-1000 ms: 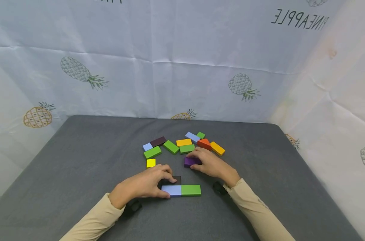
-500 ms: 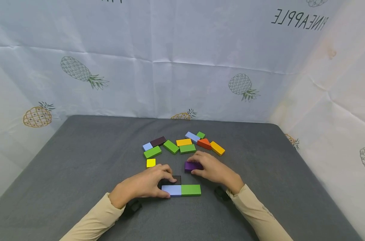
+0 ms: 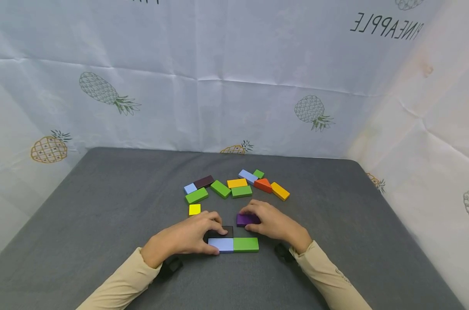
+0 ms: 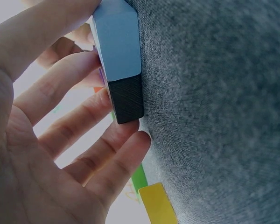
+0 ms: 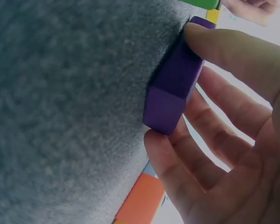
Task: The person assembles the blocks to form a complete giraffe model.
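My left hand (image 3: 188, 234) spans a light blue block (image 3: 220, 244) and the black block (image 3: 228, 231) behind it. Its thumb lies at the near side of the blue one, and its fingertips reach over and behind the black one. A green block (image 3: 246, 244) adjoins the blue block end to end on the right. My right hand (image 3: 271, 219) pinches a purple block (image 3: 247, 220) between thumb and fingers, just behind and to the right of the black block. In the right wrist view the purple block (image 5: 168, 93) sits low by the grey cloth.
Behind the hands lie several loose blocks: green (image 3: 197, 196), orange-yellow (image 3: 280, 191), dark brown (image 3: 204, 181), a red triangle (image 3: 263, 185) and others. A yellow block (image 3: 194, 209) is beside the left hand. A pineapple-print curtain (image 3: 219, 103) hangs behind the table (image 3: 114, 193).
The right hand has drawn the purple block toward the near row, away from the loose blocks. The left hand has stayed in place on the blue and black blocks.
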`<action>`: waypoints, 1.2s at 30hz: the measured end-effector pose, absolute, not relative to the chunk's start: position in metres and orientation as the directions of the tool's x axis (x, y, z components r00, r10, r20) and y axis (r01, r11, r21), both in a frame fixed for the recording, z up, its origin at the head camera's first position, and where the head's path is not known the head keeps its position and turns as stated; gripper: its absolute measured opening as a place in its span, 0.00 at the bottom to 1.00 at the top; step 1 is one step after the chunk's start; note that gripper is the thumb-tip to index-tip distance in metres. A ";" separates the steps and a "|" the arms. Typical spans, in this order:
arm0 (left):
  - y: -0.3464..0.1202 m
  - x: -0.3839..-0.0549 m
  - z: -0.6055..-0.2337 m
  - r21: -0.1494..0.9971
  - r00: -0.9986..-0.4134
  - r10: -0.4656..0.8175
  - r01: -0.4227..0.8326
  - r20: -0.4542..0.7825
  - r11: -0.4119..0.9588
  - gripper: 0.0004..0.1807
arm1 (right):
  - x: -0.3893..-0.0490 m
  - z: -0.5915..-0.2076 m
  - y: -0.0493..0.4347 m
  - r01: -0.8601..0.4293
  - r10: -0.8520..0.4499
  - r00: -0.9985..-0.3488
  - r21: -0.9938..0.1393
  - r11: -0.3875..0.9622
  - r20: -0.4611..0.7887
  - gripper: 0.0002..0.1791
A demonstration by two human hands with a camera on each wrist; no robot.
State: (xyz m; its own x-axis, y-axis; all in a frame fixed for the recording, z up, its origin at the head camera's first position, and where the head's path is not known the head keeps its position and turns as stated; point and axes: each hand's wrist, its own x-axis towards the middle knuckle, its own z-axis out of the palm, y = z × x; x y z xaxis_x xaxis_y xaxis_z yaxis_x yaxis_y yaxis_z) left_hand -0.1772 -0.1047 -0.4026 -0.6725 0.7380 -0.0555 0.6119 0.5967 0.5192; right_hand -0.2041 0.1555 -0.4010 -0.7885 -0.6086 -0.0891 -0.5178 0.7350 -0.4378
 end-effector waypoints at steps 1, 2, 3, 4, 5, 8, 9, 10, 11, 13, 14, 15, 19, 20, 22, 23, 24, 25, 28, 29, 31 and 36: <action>-0.105 -0.177 -0.402 0.519 -0.671 0.739 0.613 -0.055 0.596 0.23 | -0.204 -0.401 0.155 -0.517 -0.609 -0.788 -0.439 0.735 -0.092 0.19; -0.105 -0.178 -0.402 0.517 -0.670 0.740 0.615 -0.055 0.595 0.23 | -0.204 -0.400 0.155 -0.515 -0.609 -0.787 -0.443 0.734 -0.095 0.19; -0.105 -0.178 -0.402 0.518 -0.670 0.741 0.615 -0.056 0.595 0.23 | -0.203 -0.400 0.155 -0.513 -0.609 -0.787 -0.445 0.734 -0.098 0.19; -0.105 -0.178 -0.402 0.520 -0.670 0.740 0.613 -0.056 0.595 0.23 | -0.203 -0.400 0.155 -0.512 -0.610 -0.786 -0.448 0.733 -0.101 0.19; -0.105 -0.178 -0.402 0.523 -0.671 0.740 0.610 -0.059 0.595 0.23 | -0.202 -0.399 0.155 -0.512 -0.613 -0.783 -0.451 0.731 -0.104 0.19; -0.104 -0.177 -0.402 0.528 -0.673 0.737 0.604 -0.064 0.597 0.23 | -0.201 -0.398 0.155 -0.517 -0.622 -0.775 -0.456 0.725 -0.111 0.18; -0.104 -0.177 -0.402 0.529 -0.673 0.737 0.603 -0.064 0.597 0.23 | -0.200 -0.398 0.155 -0.518 -0.625 -0.772 -0.457 0.723 -0.113 0.18; -0.105 -0.177 -0.402 0.528 -0.674 0.736 0.604 -0.063 0.598 0.23 | -0.200 -0.398 0.155 -0.521 -0.629 -0.768 -0.459 0.720 -0.116 0.17; -0.105 -0.177 -0.402 0.527 -0.674 0.736 0.604 -0.062 0.598 0.23 | -0.199 -0.398 0.155 -0.523 -0.634 -0.765 -0.462 0.717 -0.118 0.17; -0.105 -0.176 -0.401 0.524 -0.675 0.736 0.606 -0.059 0.598 0.23 | -0.199 -0.397 0.154 -0.527 -0.641 -0.758 -0.467 0.710 -0.120 0.17; -0.105 -0.176 -0.401 0.523 -0.675 0.735 0.607 -0.058 0.599 0.23 | -0.198 -0.397 0.153 -0.528 -0.645 -0.755 -0.472 0.706 -0.120 0.17; -0.105 -0.176 -0.401 0.522 -0.676 0.735 0.607 -0.057 0.599 0.23 | -0.198 -0.396 0.153 -0.529 -0.648 -0.752 -0.476 0.703 -0.121 0.17; -0.105 -0.175 -0.401 0.524 -0.676 0.735 0.607 -0.057 0.598 0.23 | -0.196 -0.395 0.152 -0.538 -0.663 -0.740 -0.487 0.688 -0.118 0.16; -0.105 -0.175 -0.401 0.524 -0.675 0.735 0.607 -0.056 0.598 0.23 | -0.196 -0.395 0.152 -0.541 -0.667 -0.736 -0.489 0.684 -0.118 0.16; -0.105 -0.175 -0.401 0.523 -0.675 0.736 0.609 -0.053 0.596 0.23 | -0.195 -0.395 0.151 -0.547 -0.674 -0.729 -0.492 0.678 -0.118 0.16; -0.105 -0.175 -0.401 0.523 -0.674 0.737 0.609 -0.053 0.595 0.23 | -0.195 -0.395 0.151 -0.550 -0.678 -0.726 -0.492 0.675 -0.118 0.16; -0.105 -0.175 -0.401 0.523 -0.674 0.737 0.610 -0.052 0.595 0.23 | -0.194 -0.395 0.152 -0.553 -0.682 -0.722 -0.494 0.671 -0.117 0.16; -0.105 -0.175 -0.401 0.523 -0.674 0.737 0.610 -0.051 0.595 0.23 | -0.194 -0.395 0.152 -0.556 -0.686 -0.718 -0.495 0.668 -0.118 0.17; -0.105 -0.175 -0.401 0.522 -0.675 0.736 0.610 -0.051 0.596 0.23 | -0.193 -0.395 0.152 -0.563 -0.695 -0.709 -0.499 0.659 -0.118 0.18; -0.105 -0.175 -0.401 0.522 -0.675 0.736 0.610 -0.052 0.596 0.23 | -0.193 -0.395 0.152 -0.565 -0.698 -0.706 -0.499 0.657 -0.119 0.19; -0.105 -0.175 -0.401 0.520 -0.676 0.735 0.611 -0.051 0.598 0.23 | -0.193 -0.395 0.152 -0.568 -0.702 -0.702 -0.499 0.655 -0.122 0.20; -0.105 -0.175 -0.401 0.511 -0.675 0.736 0.618 -0.045 0.598 0.23 | -0.192 -0.394 0.152 -0.571 -0.705 -0.699 -0.496 0.654 -0.125 0.20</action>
